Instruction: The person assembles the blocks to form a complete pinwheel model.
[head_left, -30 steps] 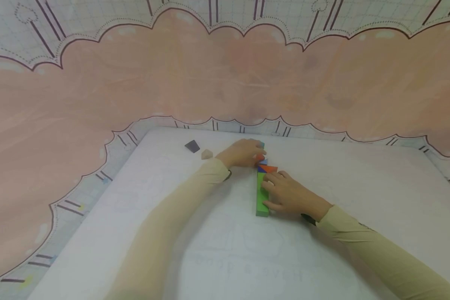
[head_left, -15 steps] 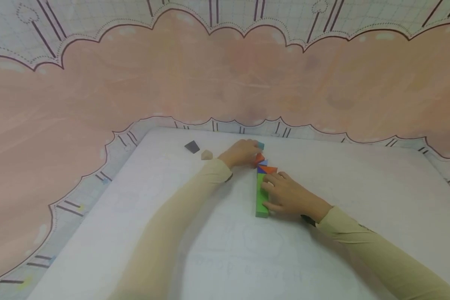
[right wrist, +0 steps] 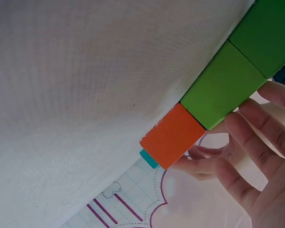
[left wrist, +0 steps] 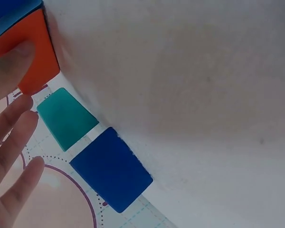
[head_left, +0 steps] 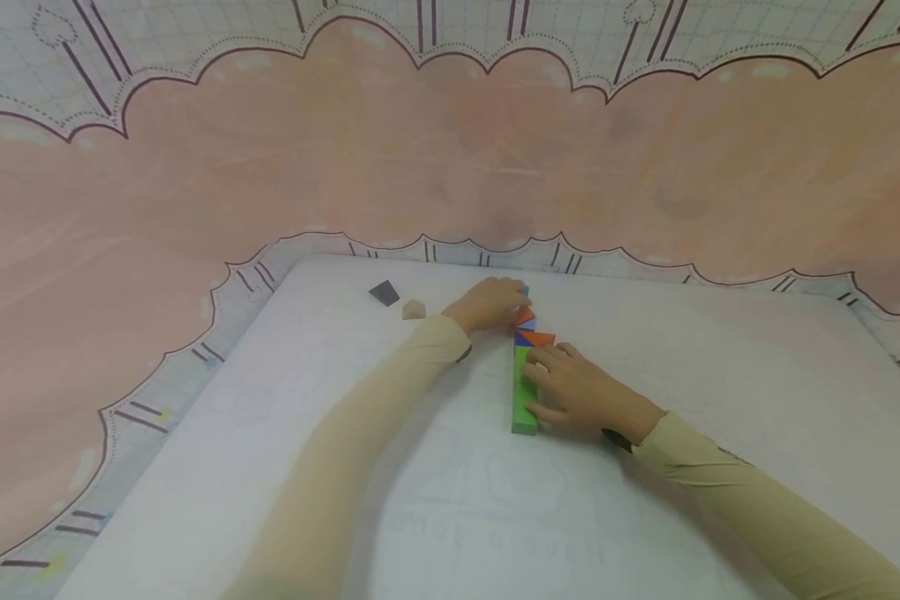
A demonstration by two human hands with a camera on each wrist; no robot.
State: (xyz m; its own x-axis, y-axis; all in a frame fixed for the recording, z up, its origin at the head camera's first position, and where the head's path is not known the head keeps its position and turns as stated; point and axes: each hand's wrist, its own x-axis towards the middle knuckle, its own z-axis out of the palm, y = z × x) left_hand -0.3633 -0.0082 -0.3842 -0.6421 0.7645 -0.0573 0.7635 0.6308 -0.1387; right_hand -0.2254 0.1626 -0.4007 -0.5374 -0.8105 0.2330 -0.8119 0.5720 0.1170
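In the head view my left hand [head_left: 487, 304] is at the far end of a row of coloured blocks. Its thumb and index finger pinch an orange-red block [left wrist: 42, 52], seen closely in the left wrist view. Beyond it stand a teal block [left wrist: 67, 118] and a blue block [left wrist: 111, 168]. My right hand [head_left: 581, 387] rests its fairly straight fingers on the green blocks [head_left: 522, 392] at the near end. The right wrist view shows a light green block [right wrist: 223, 85], a dark green block [right wrist: 270, 38] and an orange block [right wrist: 173, 135] in line.
A dark grey piece [head_left: 385, 292] and a beige block [head_left: 414, 309] lie left of my left hand on the white table [head_left: 435, 467]. Patterned peach-and-white cloth [head_left: 450, 150] rises beyond the table's back edge.
My left hand and the orange-red block shifted a little left, then back right toward the row. The right hand and the green blocks stay in place.
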